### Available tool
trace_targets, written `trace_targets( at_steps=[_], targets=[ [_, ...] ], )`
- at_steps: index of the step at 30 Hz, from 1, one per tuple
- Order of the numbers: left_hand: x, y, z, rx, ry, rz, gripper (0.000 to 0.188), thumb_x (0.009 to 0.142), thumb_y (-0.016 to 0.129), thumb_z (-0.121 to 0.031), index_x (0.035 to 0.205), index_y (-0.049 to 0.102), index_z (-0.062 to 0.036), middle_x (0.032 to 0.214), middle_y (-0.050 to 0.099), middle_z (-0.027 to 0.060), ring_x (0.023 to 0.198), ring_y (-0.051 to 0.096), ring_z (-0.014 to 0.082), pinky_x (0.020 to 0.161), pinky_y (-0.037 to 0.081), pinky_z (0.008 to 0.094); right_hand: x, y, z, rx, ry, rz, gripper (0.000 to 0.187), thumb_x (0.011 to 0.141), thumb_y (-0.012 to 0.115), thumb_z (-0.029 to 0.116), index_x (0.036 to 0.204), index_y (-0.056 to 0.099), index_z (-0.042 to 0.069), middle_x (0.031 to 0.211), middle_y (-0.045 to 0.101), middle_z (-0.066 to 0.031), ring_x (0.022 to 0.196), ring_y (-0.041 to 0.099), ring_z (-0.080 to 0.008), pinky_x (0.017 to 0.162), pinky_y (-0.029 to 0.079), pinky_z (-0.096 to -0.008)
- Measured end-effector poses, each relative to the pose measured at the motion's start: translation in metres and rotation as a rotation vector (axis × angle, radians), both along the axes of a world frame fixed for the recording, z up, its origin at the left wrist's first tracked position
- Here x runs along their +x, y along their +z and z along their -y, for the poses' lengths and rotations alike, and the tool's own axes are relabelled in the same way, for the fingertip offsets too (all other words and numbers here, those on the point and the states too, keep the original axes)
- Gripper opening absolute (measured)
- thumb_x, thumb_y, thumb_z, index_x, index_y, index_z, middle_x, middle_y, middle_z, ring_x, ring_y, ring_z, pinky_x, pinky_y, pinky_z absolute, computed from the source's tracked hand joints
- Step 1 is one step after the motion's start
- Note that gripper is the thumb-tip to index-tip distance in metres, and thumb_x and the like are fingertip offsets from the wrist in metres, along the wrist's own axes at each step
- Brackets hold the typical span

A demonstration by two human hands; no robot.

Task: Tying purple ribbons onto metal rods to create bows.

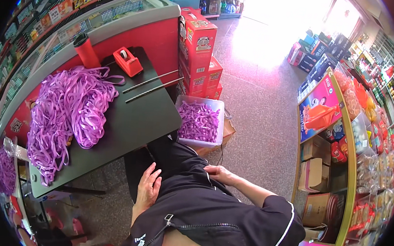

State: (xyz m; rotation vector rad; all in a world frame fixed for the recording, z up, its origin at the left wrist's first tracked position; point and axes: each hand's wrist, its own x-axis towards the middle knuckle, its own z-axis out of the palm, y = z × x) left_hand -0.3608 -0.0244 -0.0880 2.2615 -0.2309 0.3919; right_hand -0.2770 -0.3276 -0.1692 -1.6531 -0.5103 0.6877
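My left hand (148,186) rests at the left side of my black clothing, fingers extended and holding nothing. On my right thigh lies my right hand (221,174), loosely bent, with nothing visible in it. A big tangled heap of purple ribbon (89,124) covers the left part of the dark table (138,119), and some strands hang over its near edge. Two thin metal rods (156,89) lie side by side across the table's far right edge. Beyond my knees, a white plastic bin (199,143) contains many short purple ribbon pieces (199,121).
A red tape dispenser (128,62) and a red tumbler (87,51) stand at the table's back. Behind is a red chest freezer (155,38). Red cartons (197,40) are stacked beyond the bin. A goods-filled shelf unit (350,179) borders the speckled floor (257,109) at right.
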Motion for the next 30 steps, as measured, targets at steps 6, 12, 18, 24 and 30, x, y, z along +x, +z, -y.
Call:
trace_targets(
  at_steps=[6,12,18,24,30],
  targets=[
    [0.001,-0.001,0.003,-0.067,-0.004,-0.022,0.026,0.083,0.06,-0.006,0.11,0.059,-0.0044,0.128,0.049,0.0151,0.113,0.051,0.0323,0.093,0.045,0.0372,0.008,0.029,-0.007,-0.055,0.124,0.788,0.032,0.083,0.052,0.014,0.112,0.057,0.002,0.114,0.054,-0.0172,0.111,0.051,-0.0316,0.096,0.039,-0.037],
    [0.007,-0.006,0.007,-0.011,-0.06,-0.01,0.027,0.082,0.061,-0.007,0.109,0.059,-0.0051,0.127,0.05,0.0142,0.113,0.051,0.0316,0.093,0.044,0.037,0.014,-0.092,0.007,-0.403,0.143,1.128,0.048,0.091,0.038,0.022,0.135,0.034,0.003,0.142,0.032,-0.0119,0.131,0.032,-0.0217,0.11,0.024,-0.0319],
    [0.034,-0.016,0.014,-0.072,-0.177,-0.14,0.025,0.086,0.057,-0.013,0.109,0.06,-0.0046,0.126,0.051,0.0136,0.115,0.05,0.0306,0.096,0.042,0.0375,0.008,-0.077,-0.009,-0.524,0.092,0.729,0.04,0.089,0.04,0.02,0.125,0.042,0.003,0.134,0.04,-0.0125,0.123,0.04,-0.0217,0.103,0.03,-0.0321],
    [0.103,-0.069,0.03,-0.078,-0.43,-0.251,0.027,0.089,0.052,-0.019,0.111,0.06,-0.0053,0.128,0.05,0.0129,0.123,0.043,0.0309,0.101,0.036,0.0389,0.005,-0.048,-0.013,-0.817,0.136,0.46,0.034,0.088,0.041,0.018,0.116,0.051,0.002,0.126,0.048,-0.0131,0.114,0.047,-0.0216,0.095,0.037,-0.0322],
    [0.121,-0.088,0.068,0.085,-0.606,-0.163,0.029,0.092,0.048,-0.02,0.117,0.057,-0.0092,0.13,0.05,0.0093,0.128,0.037,0.0287,0.107,0.025,0.0446,0.011,-0.041,-0.024,-0.924,0.251,0.304,0.031,0.086,0.043,0.017,0.108,0.058,0.002,0.119,0.055,-0.0137,0.108,0.053,-0.0215,0.089,0.042,-0.0324]
  ],
)
